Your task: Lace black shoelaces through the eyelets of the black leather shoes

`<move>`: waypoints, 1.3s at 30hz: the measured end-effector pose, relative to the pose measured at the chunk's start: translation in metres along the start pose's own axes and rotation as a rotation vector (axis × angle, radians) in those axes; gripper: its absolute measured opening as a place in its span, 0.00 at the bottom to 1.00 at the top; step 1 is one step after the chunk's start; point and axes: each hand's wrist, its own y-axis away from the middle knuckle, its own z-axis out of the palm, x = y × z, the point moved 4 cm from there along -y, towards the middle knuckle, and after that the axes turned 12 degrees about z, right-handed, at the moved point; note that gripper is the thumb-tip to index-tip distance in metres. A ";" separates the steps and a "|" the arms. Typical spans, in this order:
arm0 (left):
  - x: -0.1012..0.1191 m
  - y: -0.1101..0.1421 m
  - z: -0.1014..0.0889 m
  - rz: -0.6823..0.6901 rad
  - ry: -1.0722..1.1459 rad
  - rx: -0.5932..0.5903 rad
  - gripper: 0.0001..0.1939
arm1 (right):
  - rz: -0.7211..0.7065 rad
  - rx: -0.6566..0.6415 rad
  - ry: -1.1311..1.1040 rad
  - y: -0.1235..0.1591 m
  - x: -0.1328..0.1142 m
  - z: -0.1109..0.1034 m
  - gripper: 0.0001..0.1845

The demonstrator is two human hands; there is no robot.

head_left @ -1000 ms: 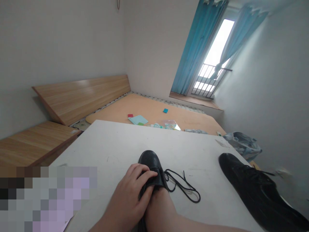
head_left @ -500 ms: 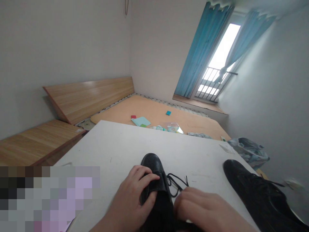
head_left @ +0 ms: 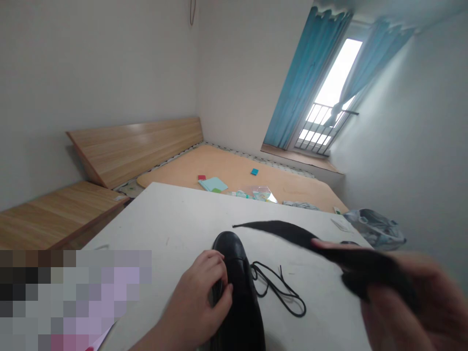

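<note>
On the white table a black leather shoe (head_left: pixel 243 292) points away from me, its heel end cut off by the bottom of the view. My left hand (head_left: pixel 199 297) is closed over its left side, with the fingers curled onto the upper. Raised above the table to the right, my right hand (head_left: pixel 413 302), blurred, grips a long, thin, flexible black insole (head_left: pixel 288 233). The insole's narrow tip points left, past the shoe's toe. A loose black shoelace (head_left: pixel 281 287) lies looped beside the shoe. Most of a second black shoe (head_left: pixel 350 243) is hidden behind the insole and my right hand.
Beyond the white table (head_left: pixel 175 209) lies a bed with an orange mat (head_left: pixel 226 158), holding papers, plastic packets and a blue card (head_left: pixel 255 171). A clear plastic bag (head_left: pixel 376 229) stands at the table's right corner. A wooden cabinet (head_left: pixel 54 212) is at left.
My right hand has moved up and right from the shoe, with the insole now in view in it. The shoelace's loop is uncovered. My left hand's fingers have drawn back left on the shoe.
</note>
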 end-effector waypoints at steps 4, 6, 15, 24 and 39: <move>-0.009 0.001 -0.006 -0.057 0.126 0.081 0.19 | -0.094 -0.489 0.216 0.016 0.006 0.049 0.11; -0.012 0.001 -0.009 -0.096 0.159 0.108 0.22 | -0.051 -0.676 0.326 0.018 0.016 0.065 0.14; -0.010 0.001 -0.008 -0.159 0.020 0.135 0.13 | -0.283 -0.853 0.647 0.017 0.026 0.063 0.32; -0.016 0.001 -0.011 -0.199 0.091 0.176 0.24 | -0.431 -0.994 0.563 0.019 0.026 0.074 0.19; -0.004 0.000 -0.007 -0.084 0.074 0.072 0.19 | -0.539 -0.980 0.584 0.032 0.026 0.083 0.13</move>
